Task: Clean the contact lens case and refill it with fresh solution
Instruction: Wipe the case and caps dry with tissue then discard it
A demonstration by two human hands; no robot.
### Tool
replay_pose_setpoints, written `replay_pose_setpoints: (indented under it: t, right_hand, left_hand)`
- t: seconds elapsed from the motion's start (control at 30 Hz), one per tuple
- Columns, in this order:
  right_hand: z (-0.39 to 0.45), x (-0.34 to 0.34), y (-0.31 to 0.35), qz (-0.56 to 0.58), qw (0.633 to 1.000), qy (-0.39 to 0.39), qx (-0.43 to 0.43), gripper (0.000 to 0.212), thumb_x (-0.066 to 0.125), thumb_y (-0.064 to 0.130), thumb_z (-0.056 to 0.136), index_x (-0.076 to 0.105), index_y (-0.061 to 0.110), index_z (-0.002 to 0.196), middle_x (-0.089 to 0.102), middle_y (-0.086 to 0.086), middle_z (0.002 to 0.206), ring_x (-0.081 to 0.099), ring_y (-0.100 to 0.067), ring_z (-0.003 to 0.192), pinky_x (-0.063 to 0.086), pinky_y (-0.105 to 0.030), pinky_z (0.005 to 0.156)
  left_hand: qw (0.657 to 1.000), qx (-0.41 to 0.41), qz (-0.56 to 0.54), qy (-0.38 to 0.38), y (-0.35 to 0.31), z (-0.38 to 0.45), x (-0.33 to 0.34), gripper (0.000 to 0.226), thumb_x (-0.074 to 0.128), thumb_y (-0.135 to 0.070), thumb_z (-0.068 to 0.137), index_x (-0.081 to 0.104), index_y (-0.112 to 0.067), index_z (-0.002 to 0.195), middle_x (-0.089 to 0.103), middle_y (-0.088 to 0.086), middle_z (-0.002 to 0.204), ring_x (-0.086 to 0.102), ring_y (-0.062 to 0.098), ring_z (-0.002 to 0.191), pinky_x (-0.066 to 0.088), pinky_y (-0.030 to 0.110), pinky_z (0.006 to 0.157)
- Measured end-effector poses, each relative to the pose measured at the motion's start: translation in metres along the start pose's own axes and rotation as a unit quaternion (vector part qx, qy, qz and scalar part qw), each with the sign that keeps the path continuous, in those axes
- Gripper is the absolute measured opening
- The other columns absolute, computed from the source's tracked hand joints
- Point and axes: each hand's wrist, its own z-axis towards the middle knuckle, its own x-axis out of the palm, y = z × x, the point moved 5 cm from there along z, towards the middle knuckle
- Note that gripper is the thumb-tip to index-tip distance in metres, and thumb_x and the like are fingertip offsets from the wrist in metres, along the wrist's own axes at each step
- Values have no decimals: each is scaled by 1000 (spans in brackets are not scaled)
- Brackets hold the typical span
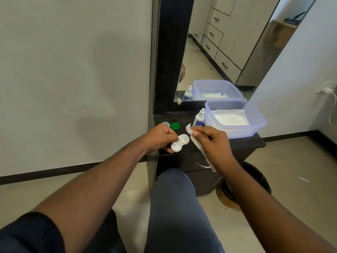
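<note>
The contact lens case (180, 142) is held open, with both caps removed: a green cap (175, 126) and a pale cap (165, 124) are laid side by side near the rear left corner of the dark shelf (244, 143). From this the uncapping step is judged complete. The wiping step is judged to be in hand or about to begin, since a white tissue (200, 149) is held ready just beside the case. Refilling and recapping are judged still outstanding; the solution bottle (198, 118) is left standing upright, capped, next to the plastic container (255, 121) at the rear right of the shelf.

The case is kept over the front left edge of the shelf. It is pinched at its near well between the thumb and fingers of the left hand (160, 138), the remaining fingers being curled under it. The tissue is pinched between the thumb and forefinger of the right hand (211, 141); its free end is draped down along the wrist, and a folded tip is presented close to the far well.

The case is seen as a white, twin-well body with shallow round cups joined at a narrow waist. Whether liquid or residue is left in the wells cannot be told
</note>
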Motion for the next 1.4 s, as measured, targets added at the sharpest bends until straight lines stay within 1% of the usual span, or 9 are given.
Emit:
replay_pose_setpoints:
  t: [0.17, 0.53, 0.7, 0.87, 0.97, 1.03, 1.17, 1.27, 1.4]
  right_hand:
    - [1, 19, 15, -451, 806, 143, -355, 35, 83, 11, 68, 73, 13, 101, 70, -7, 93, 67, -24, 81, 53, -29, 64]
    - [15, 26, 31, -550, 633, 242, -488, 37, 83, 14, 66, 70, 7, 100, 63, -13, 90, 59, -24, 67, 48, -31, 51]
    - [9, 27, 21, -567, 697, 181, -399, 34, 87, 25, 61, 72, 17, 91, 61, -6, 81, 60, -21, 59, 43, -26, 45]
    - [0, 33, 10, -492, 850, 101, -158, 21, 55, 32, 92, 66, 17, 101, 59, -3, 95, 62, -23, 80, 34, -28, 57]
    - [-4, 36, -6, -319, 946, 49, -2, 22, 49, 24, 95, 67, 12, 100, 63, -2, 93, 60, -20, 83, 40, -27, 67]
    - [-5, 37, -18, -26, 990, 18, 136, 18, 54, 13, 93, 70, 6, 96, 66, -3, 84, 61, -15, 76, 44, -24, 65]
    - [-22, 37, -26, 436, 841, -27, 318, 12, 57, 17, 93, 67, 12, 98, 58, 2, 64, 47, -4, 39, 35, -16, 34]
    - [-29, 29, -37, 394, 874, -71, 275, 17, 61, 18, 91, 70, 16, 105, 71, 5, 80, 63, -7, 62, 47, -21, 54]
    - [-29, 19, -29, -12, 998, -51, 29, 15, 71, 13, 83, 75, 17, 97, 72, 5, 96, 65, -4, 90, 48, -16, 78]
  left_hand:
    - [1000, -10, -6, 18, 0, -1, 0, 17, 57, -6, 90, 69, 6, 94, 67, 20, 99, 66, 17, 71, 54, 18, 53]
    - [999, -5, -6, 33, 1, -1, -2, 13, 60, -4, 89, 71, 2, 92, 70, 14, 92, 68, 13, 69, 55, 19, 57]
    - [999, -9, 9, 44, 0, 0, -2, 11, 63, -2, 84, 73, 2, 83, 71, 19, 93, 70, 19, 73, 58, 24, 64]
    - [1000, 5, 3, 29, -2, -1, 1, 12, 60, 6, 83, 70, 12, 84, 69, 28, 92, 67, 14, 62, 55, 18, 55]
    - [1000, 15, -4, 20, 0, 0, 1, 16, 58, 7, 83, 66, 20, 86, 66, 34, 90, 65, 15, 60, 57, 20, 57]
    - [1000, 15, -19, 16, 2, 2, 0, 17, 58, 6, 83, 64, 22, 86, 65, 34, 87, 66, 15, 59, 57, 21, 57]
    - [999, 6, -34, 3, 4, 1, -2, 13, 65, 3, 82, 69, 12, 90, 70, 23, 91, 69, 17, 68, 56, 20, 54]
    - [998, 0, -57, -10, 4, 0, -3, 12, 67, 4, 80, 70, 10, 90, 71, 20, 89, 69, 19, 69, 57, 22, 54]
    - [996, -11, -85, -7, 3, 1, -4, 12, 68, 6, 78, 67, 12, 89, 70, 19, 81, 70, 21, 66, 58, 25, 54]
